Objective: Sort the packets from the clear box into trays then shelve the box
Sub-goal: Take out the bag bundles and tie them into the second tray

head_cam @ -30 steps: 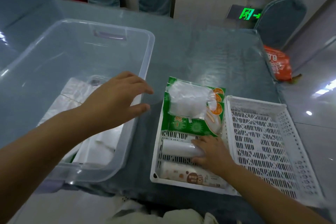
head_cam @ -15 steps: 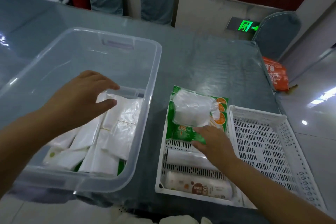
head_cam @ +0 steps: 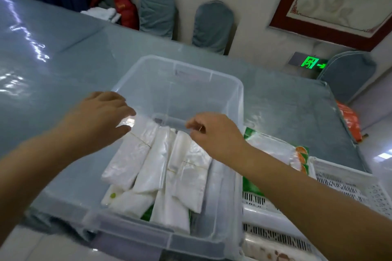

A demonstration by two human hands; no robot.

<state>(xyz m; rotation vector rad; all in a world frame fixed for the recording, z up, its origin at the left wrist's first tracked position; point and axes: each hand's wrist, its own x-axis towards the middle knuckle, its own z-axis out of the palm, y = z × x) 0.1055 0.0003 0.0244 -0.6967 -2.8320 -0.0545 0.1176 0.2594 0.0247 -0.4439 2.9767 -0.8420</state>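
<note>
Both hands are over the clear box (head_cam: pixel 180 95), which sits on the grey-blue table (head_cam: pixel 63 53) right in the middle of the view; inside it there's a pile of white packets (head_cam: pixel 161 167) lying lengthwise, overlapping each other, with a bit of green showing underneath near the front wall. The left hand (head_cam: pixel 99 116) is above the box's left rim, fingers spread and loosely extended, not gripping anything; its fingertips are right at the far end of the leftmost packet (touching or just above, can't tell from this angle). The right hand (head_cam: pixel 214 131) is curled, thumb and fingers pinched together over the far ends of the middle packets; it looks like it's nipping the top edge of one, but whether it actually has hold of the plastic can't be told.

To the right of the box, touching or just beside it, is a white slotted tray (head_cam: pixel 265 203); it's holding a green packet with orange print (head_cam: pixel 301 154) with a clear bag lying on top, plus a couple of roll-shaped packets (head_cam: pixel 273 254) at the near end, partly hidden by the right forearm. A second white tray (head_cam: pixel 347 184) sits just right of that one; only part of it shows. Further back at the table's right edge there's an orange bag (head_cam: pixel 349 121); grey chair backs (head_cam: pixel 157 10) line the wall behind.
</note>
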